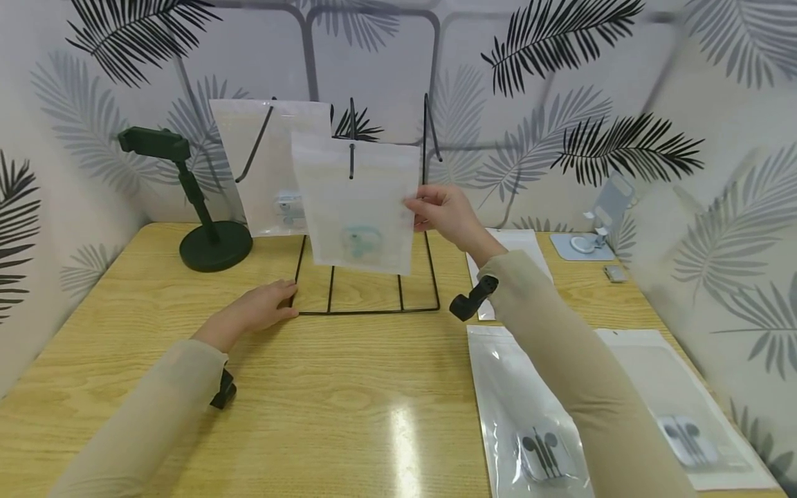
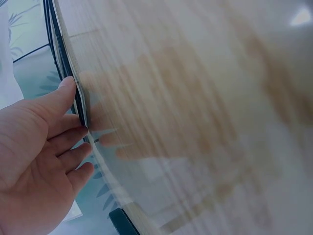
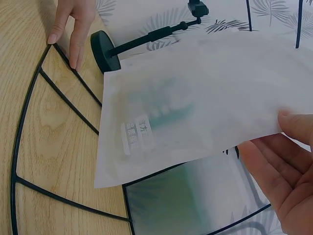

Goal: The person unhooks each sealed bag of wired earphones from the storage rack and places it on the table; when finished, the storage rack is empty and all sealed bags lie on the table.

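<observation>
My right hand (image 1: 445, 214) pinches the right edge of a white frosted zip bag (image 1: 355, 207) between thumb and fingers. The bag hangs on the middle prong of a black wire display rack (image 1: 367, 313), and a teal item shows faintly through it. In the right wrist view, the bag (image 3: 205, 98) also shows a small printed label. At the front left corner of the rack's base, my left hand (image 1: 264, 306) grips the wire, with the thumb (image 2: 66, 88) against it. Another bag (image 1: 261, 159), holding a small pale-blue item, hangs on the left prong.
A dark green phone stand (image 1: 214, 245) stands left of the rack. On the right lie a clear bag with earphones (image 1: 523, 387), a second earphone bag (image 1: 672, 387) and a white bag (image 1: 517, 242). Behind them are a pale phone stand (image 1: 582, 247) and a small grey object (image 1: 615, 274).
</observation>
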Demonstrator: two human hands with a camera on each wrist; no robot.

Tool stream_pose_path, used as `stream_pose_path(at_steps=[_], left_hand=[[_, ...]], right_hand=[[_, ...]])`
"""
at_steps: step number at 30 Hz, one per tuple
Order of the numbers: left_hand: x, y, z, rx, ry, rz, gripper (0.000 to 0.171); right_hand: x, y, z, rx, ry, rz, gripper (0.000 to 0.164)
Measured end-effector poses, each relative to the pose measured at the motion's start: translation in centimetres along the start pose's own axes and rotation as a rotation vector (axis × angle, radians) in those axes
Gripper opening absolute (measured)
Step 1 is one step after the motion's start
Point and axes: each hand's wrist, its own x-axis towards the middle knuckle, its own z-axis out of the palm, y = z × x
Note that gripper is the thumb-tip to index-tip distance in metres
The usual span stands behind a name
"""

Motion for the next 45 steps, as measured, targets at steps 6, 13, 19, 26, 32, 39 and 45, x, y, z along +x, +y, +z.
stream_pose_path(at_steps=[6,13,19,26,32,39,45], left_hand=[[0.0,0.0,0.0,-0.008,-0.001,-0.001,0.057],[0.1,0.0,0.0,-0.007,-0.008,-0.002,0.058],[0.1,0.1,-0.1,-0.008,-0.015,-0.013,0.058],[0.1,0.0,-0.2,0.002,-0.015,-0.004,0.058],[0.1,0.0,-0.2,-0.001,-0.017,-0.006,0.058],[0.1,0.0,-0.1,-0.002,-0.015,0.001,0.058],[0.0,-0.2,0.0,0.004,-0.003,0.024,0.058]], right_hand=[[-0.3,-0.2,-0.1,0.003,0.011,0.008,0.019],[-1.1,-0.6,-0.2,-0.027,-0.026,-0.02,0.02],[-1.9,-0.6,-0.2,-0.061,-0.05,-0.063,0.022],[-2.8,-0.8,-0.1,-0.071,-0.06,-0.073,0.021],[-3.7,-1.2,-0.1,-0.097,-0.083,-0.102,0.019],[-4.9,-1.6,0.2,-0.084,-0.097,-0.121,0.016],[-5.8,-2.0,0.3,-0.078,-0.109,-0.152,0.014]])
